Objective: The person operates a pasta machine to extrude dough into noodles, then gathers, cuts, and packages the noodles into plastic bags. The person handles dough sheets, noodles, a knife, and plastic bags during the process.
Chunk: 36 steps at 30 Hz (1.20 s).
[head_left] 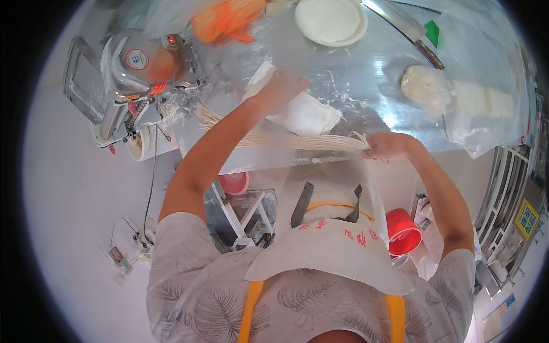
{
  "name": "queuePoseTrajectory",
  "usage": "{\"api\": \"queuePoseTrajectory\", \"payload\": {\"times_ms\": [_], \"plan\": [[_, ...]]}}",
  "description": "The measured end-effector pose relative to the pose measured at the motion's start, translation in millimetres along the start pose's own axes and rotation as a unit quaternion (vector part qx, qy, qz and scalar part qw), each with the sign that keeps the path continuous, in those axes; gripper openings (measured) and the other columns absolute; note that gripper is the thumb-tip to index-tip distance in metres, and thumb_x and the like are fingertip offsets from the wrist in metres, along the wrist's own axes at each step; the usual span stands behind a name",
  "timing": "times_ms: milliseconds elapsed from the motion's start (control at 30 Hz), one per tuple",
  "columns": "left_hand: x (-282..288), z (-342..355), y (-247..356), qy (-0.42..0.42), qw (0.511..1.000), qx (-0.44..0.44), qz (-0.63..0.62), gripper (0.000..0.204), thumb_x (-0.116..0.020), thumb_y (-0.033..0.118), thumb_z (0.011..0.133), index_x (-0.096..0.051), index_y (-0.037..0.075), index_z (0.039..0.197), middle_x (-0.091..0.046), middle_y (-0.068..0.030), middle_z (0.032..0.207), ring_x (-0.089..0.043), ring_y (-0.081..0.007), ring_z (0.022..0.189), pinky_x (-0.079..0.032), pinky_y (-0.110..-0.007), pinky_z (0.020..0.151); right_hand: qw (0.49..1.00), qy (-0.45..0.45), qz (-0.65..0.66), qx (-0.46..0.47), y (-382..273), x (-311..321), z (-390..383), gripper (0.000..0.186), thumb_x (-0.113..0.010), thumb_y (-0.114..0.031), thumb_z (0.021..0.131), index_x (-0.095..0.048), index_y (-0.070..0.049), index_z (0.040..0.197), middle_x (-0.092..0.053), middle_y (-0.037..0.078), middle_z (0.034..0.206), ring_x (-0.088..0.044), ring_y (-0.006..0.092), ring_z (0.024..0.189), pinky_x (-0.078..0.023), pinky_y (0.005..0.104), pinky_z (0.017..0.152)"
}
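Note:
A long bundle of pale noodles (297,140) lies along the near edge of the metal table. My right hand (390,147) is closed around its right end. The bundle's left end passes behind my left forearm and fans out loosely. My left hand (284,90) is smeared by motion, so its fingers cannot be made out. It is over a white, flat, flour-dusted piece (309,116), a folded cloth or a dough sheet; I cannot tell which. This piece lies just beyond the noodles.
A metal noodle machine (137,66) stands at the left. Far back are an orange plastic bag (226,22), a bowl of flour (331,22) and a cleaver (403,26). Dough (423,88) rests at the right beside clear plastic (474,131). A red bucket (403,231) is below.

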<state>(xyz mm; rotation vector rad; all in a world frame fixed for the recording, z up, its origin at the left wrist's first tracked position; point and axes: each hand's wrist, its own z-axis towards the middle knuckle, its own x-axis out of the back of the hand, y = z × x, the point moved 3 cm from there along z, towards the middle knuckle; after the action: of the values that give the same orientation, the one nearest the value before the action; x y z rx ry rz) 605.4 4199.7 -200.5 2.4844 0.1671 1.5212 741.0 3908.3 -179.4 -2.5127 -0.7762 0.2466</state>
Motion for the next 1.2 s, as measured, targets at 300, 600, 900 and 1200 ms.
{"api": "queuePoseTrajectory", "payload": {"times_ms": [300,600,900,1200], "plan": [[-1,-24,-75,0.007,0.986,0.141,-0.091,0.06,-0.086,0.024,0.073,-0.07,0.011,0.129,-0.069,-0.0106,0.125,-0.062,-0.0315,0.122,-0.043,-0.049,0.104,0.996,0.072,0.049,-0.014,33,53,-1,0.04,-0.06,-0.038,0.1,-0.063,-0.008,0.127,-0.062,0.004,0.083,-0.06,0.0188,0.063,-0.056,0.0363,0.058],[74,-69,-66,0.041,0.899,0.202,-0.386,0.05,-0.084,0.02,0.078,-0.072,0.006,0.124,-0.077,-0.0135,0.108,-0.073,-0.0264,0.099,-0.055,-0.04,0.09,0.804,0.512,-0.298,-0.047,64,40,-11,0.031,-0.074,-0.023,0.09,-0.063,0.0,0.107,-0.069,0.023,0.108,-0.065,0.0393,0.111,-0.051,0.0519,0.093],[43,-104,-57,0.307,0.521,0.144,-0.783,0.051,-0.081,0.023,0.09,-0.065,0.001,0.133,-0.072,-0.0117,0.118,-0.069,-0.021,0.104,-0.055,-0.04,0.091,0.765,0.342,0.427,0.34,-136,9,65,0.051,-0.072,-0.032,0.098,-0.062,-0.002,0.138,-0.069,0.015,0.128,-0.064,0.0209,0.121,-0.049,0.0361,0.104],[-138,-40,-86,0.347,0.263,0.241,-0.867,0.051,-0.073,0.016,0.098,-0.049,-0.001,0.14,-0.06,-0.0184,0.134,-0.064,-0.0322,0.113,-0.056,-0.047,0.085,0.736,0.659,-0.003,0.154,-130,76,154,0.034,-0.07,-0.024,0.096,-0.07,-0.006,0.124,-0.075,0.016,0.098,-0.072,0.0308,0.086,-0.056,0.0378,0.079]]}}
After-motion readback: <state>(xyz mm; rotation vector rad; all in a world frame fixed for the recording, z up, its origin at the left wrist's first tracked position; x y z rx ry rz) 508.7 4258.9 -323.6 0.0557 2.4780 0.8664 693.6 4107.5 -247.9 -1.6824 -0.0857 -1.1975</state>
